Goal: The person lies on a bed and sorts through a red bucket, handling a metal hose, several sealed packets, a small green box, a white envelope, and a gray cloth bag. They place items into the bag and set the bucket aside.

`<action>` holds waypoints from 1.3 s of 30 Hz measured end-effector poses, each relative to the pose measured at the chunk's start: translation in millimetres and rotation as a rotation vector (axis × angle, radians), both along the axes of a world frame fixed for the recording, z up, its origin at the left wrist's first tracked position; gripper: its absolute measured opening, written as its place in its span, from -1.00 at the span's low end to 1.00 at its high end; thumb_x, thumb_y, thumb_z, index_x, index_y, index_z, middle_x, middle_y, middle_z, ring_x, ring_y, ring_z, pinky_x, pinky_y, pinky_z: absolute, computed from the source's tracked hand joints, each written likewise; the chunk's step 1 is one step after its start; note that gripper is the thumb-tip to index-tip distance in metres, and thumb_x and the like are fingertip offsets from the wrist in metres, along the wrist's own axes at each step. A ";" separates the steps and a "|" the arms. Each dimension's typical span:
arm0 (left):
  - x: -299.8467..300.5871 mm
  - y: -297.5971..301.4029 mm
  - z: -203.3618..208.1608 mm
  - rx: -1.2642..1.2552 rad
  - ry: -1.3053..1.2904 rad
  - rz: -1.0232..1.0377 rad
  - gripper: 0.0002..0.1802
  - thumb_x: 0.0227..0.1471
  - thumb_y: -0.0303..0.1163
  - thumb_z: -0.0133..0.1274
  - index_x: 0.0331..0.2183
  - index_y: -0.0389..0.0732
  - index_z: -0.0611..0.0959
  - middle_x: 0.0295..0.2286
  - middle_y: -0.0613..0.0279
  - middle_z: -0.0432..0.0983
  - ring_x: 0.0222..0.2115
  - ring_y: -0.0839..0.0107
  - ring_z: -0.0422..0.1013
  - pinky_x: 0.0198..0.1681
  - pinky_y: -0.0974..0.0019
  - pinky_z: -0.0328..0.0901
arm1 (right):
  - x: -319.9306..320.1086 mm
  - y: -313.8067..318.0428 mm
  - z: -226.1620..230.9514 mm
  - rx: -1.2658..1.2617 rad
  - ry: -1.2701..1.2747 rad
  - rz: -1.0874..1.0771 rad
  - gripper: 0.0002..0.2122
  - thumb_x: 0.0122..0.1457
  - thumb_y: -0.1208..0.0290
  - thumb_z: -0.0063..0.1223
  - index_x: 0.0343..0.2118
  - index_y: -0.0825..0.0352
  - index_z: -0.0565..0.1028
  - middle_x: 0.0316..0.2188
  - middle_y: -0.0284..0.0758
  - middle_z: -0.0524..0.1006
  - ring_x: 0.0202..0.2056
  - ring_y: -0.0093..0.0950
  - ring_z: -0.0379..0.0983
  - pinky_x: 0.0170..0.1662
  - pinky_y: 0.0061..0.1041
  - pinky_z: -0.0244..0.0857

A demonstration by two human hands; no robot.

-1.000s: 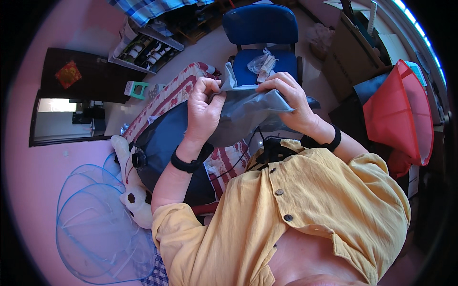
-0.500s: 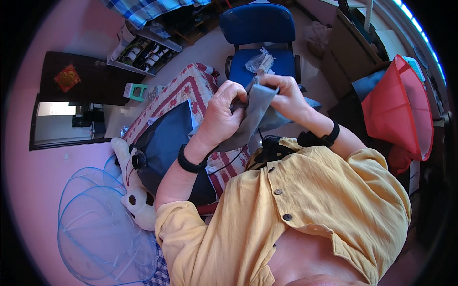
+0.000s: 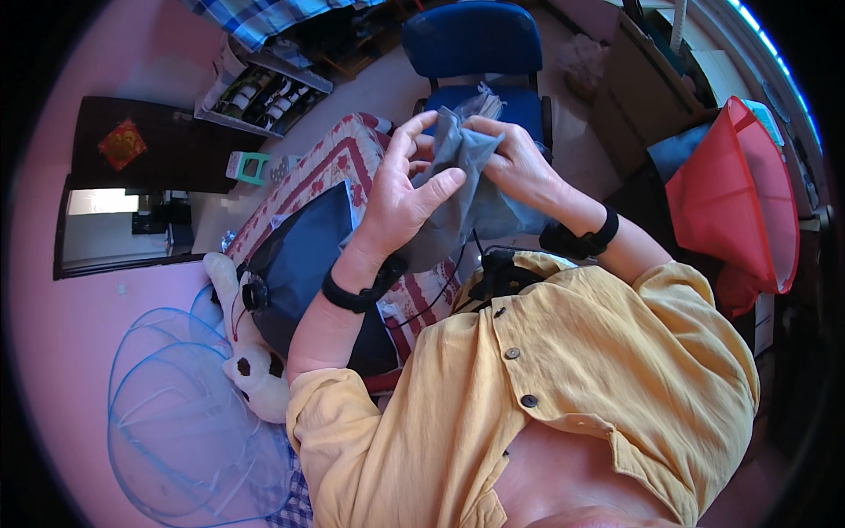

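In front of my chest, a thin grey, slightly see-through bag [image 3: 458,172] hangs crumpled between my hands. My right hand [image 3: 519,163] pinches its upper edge, with thumb and fingers closed on the material. My left hand [image 3: 400,180] is at the bag's left side, fingers spread and curved. Its thumb lies against the bag's face, well apart from the index finger, whose tip touches near the top edge. The lower part of the bag spreads under both hands. Black bands circle both my wrists.
A bed [image 3: 348,150] with a flowered cover carries a large black case [image 3: 308,251]. Beyond my hands stands a blue chair [image 3: 473,44], with light-coloured items on its seat. A red fabric bin [image 3: 722,194] stands at right; a blue-rimmed mesh cover [image 3: 189,422] and plush toy [image 3: 255,378] at left.
The bag's upper part has risen and stands more upright. My left hand has loosened, its thumb and fingers spreading apart. The right hand has shifted slightly left, still gripping the bag.
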State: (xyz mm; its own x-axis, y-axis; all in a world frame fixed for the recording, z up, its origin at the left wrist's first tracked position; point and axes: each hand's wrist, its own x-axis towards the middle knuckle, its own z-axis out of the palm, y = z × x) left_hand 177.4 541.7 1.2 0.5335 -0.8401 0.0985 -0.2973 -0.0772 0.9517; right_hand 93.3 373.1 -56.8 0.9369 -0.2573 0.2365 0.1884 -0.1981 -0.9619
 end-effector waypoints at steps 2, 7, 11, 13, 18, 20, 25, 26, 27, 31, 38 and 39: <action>1.0 -0.7 2.3 0.117 -0.262 0.028 -0.13 -0.10 -0.09 0.27 0.16 -0.23 0.29 -0.11 0.08 0.40 -0.05 0.26 0.37 0.01 0.16 0.28 | 4.5 -1.4 2.6 -0.050 0.035 -0.036 -0.78 0.27 0.33 0.00 -0.16 0.38 0.50 -0.34 -0.19 0.56 -0.32 -0.34 0.50 -0.15 -0.41 0.39; 19.0 -3.7 10.8 0.171 -0.531 0.142 -0.73 -0.09 -0.54 0.11 -0.24 -0.28 0.57 -0.30 0.16 0.47 -0.29 0.32 0.44 -0.19 0.31 0.34 | 12.2 -9.2 6.8 -0.328 0.009 0.134 -0.66 0.09 0.25 0.25 -0.15 0.33 0.48 -0.36 -0.18 0.52 -0.32 -0.33 0.49 -0.26 -0.43 0.37; 33.5 7.5 29.6 0.069 -0.482 0.170 -0.88 -0.04 -0.62 0.02 -0.37 -0.29 0.59 -0.47 0.24 0.47 -0.41 0.45 0.39 -0.28 0.42 0.28 | 11.4 -30.0 -10.3 -0.756 0.013 0.068 -0.61 0.05 0.20 0.27 -0.07 0.26 0.54 -0.25 -0.25 0.50 -0.16 -0.35 0.45 -0.22 -0.45 0.41; 39.5 10.6 41.6 0.047 -0.534 0.204 -0.86 -0.02 -0.60 0.04 -0.33 -0.29 0.61 -0.47 0.30 0.51 -0.43 0.54 0.38 -0.29 0.46 0.28 | 14.7 -43.9 -25.5 -0.818 0.170 0.064 -0.60 0.07 0.21 0.28 -0.04 0.25 0.54 -0.19 -0.27 0.48 -0.09 -0.37 0.38 -0.16 -0.50 0.39; 52.5 1.4 74.8 0.021 -0.596 0.154 -0.81 0.06 -0.56 0.06 -0.22 -0.25 0.63 -0.44 0.40 0.51 -0.42 0.64 0.34 -0.29 0.52 0.26 | 31.8 -47.6 -57.9 -0.480 -0.077 0.072 -0.62 0.08 0.16 0.28 -0.11 0.28 0.58 -0.04 -0.17 0.45 -0.03 -0.31 0.38 -0.05 -0.46 0.37; 60.1 -7.1 82.0 -0.041 -0.758 0.166 -0.74 0.07 -0.56 0.05 -0.15 -0.21 0.62 -0.41 0.33 0.54 -0.38 0.54 0.42 -0.23 0.45 0.31 | 42.0 -48.4 -56.8 -0.221 0.047 0.232 -0.66 0.13 0.18 0.24 -0.13 0.31 0.59 -0.18 -0.18 0.54 -0.14 -0.34 0.47 -0.04 -0.47 0.36; 101.1 9.0 91.5 -0.182 -1.115 0.455 -0.27 0.05 -0.08 0.22 0.13 -0.27 0.37 0.03 -0.04 0.36 0.10 0.17 0.27 0.18 0.20 0.14 | 52.1 -62.2 -35.5 0.340 0.085 0.149 -0.64 0.19 0.15 0.16 -0.09 0.32 0.58 -0.25 -0.31 0.60 -0.16 -0.47 0.52 0.02 -0.44 0.34; 108.0 24.2 86.6 -0.330 -0.867 0.441 -0.22 0.07 -0.09 0.20 0.16 -0.33 0.31 0.09 -0.09 0.30 0.13 0.18 0.23 0.21 0.20 0.09 | 48.7 -70.7 -31.2 0.430 0.097 0.155 -0.62 0.18 0.14 0.17 -0.08 0.34 0.57 -0.21 -0.30 0.59 -0.13 -0.45 0.52 0.04 -0.41 0.33; 110.4 44.9 76.7 -0.352 -0.676 0.557 -0.20 0.09 -0.07 0.16 0.18 -0.34 0.26 0.12 -0.09 0.25 0.15 0.18 0.19 0.23 0.18 0.06 | 46.8 -78.1 -26.9 0.501 0.073 0.154 -0.60 0.17 0.13 0.19 -0.07 0.34 0.56 -0.18 -0.28 0.58 -0.12 -0.42 0.52 0.06 -0.41 0.32; 121.3 95.5 -2.6 -0.195 -0.076 0.662 -0.07 0.14 0.17 -0.04 0.29 -0.18 0.03 0.26 -0.02 0.00 0.28 0.19 -0.03 0.31 -0.04 -0.19 | 45.3 -102.8 -11.7 0.707 0.019 0.257 -0.55 0.14 0.13 0.22 -0.01 0.36 0.50 -0.13 -0.28 0.56 -0.09 -0.36 0.49 0.07 -0.41 0.33; 133.3 60.6 -121.2 -0.285 0.641 0.208 0.04 -0.05 0.33 0.06 0.24 -0.17 0.19 0.19 0.13 0.18 0.19 0.21 0.13 0.23 0.16 0.06 | 50.4 -113.5 -1.6 1.262 0.078 0.639 -0.74 0.25 0.37 0.05 -0.08 0.41 0.52 -0.16 -0.23 0.60 -0.18 -0.40 0.57 0.00 -0.41 0.45; 133.6 55.3 -126.2 -0.214 0.587 0.185 0.04 -0.08 0.33 0.09 0.23 -0.17 0.22 0.18 0.14 0.20 0.17 0.22 0.15 0.20 0.16 0.11 | 50.9 -114.5 -3.5 1.273 0.091 0.608 -0.75 0.25 0.37 0.05 -0.09 0.41 0.52 -0.17 -0.22 0.60 -0.19 -0.40 0.58 0.00 -0.41 0.45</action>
